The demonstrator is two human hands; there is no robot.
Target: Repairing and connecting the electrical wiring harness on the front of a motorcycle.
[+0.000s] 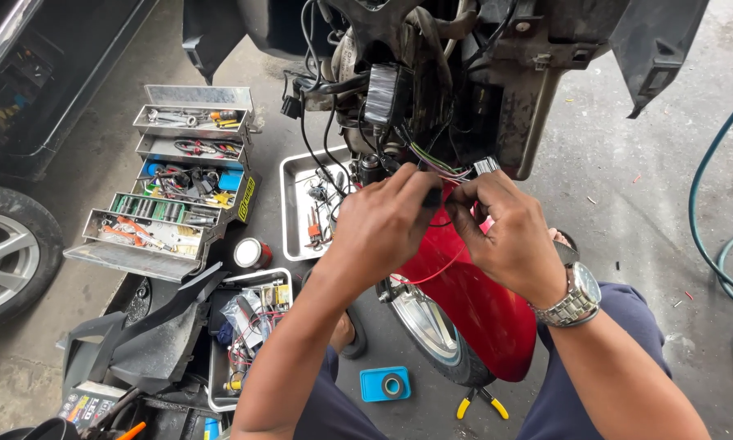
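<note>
Both hands met at the same spot, just above the red front fender (pixel 472 310) of the motorbike and just below its exposed headstock, where the wiring harness (pixel 431 159) spilled down out of the frame. The left hand (pixel 380 222) was clenched with its fingertips pinched on a thin black piece at the end of the wires (pixel 433 198), and the right hand (pixel 509 232) faced it from the other side, its fingers curled and pinching the same small bundle; what exactly lay between the fingertips was too hidden to tell. The wires ran down from the harness toward the hands, so their long axis was roughly up and down and slightly tilted to the person's right, ending in a grey connector (pixel 485 165) just above the right hand's knuckles. That connector lay nearer the right hand than the left. A thin red wire (pixel 440 273) looped loose below both hands, across the fender. On the floor to the person's left stood an opened cantilever toolbox (pixel 175 183) and a metal tray (pixel 294 204) of small parts, both well apart from the hands. A roll of tape in a blue lid (pixel 385 384) and yellow-handled pliers (pixel 482 402) lay on the floor near the front wheel (pixel 431 334), between the person's knees.
</note>
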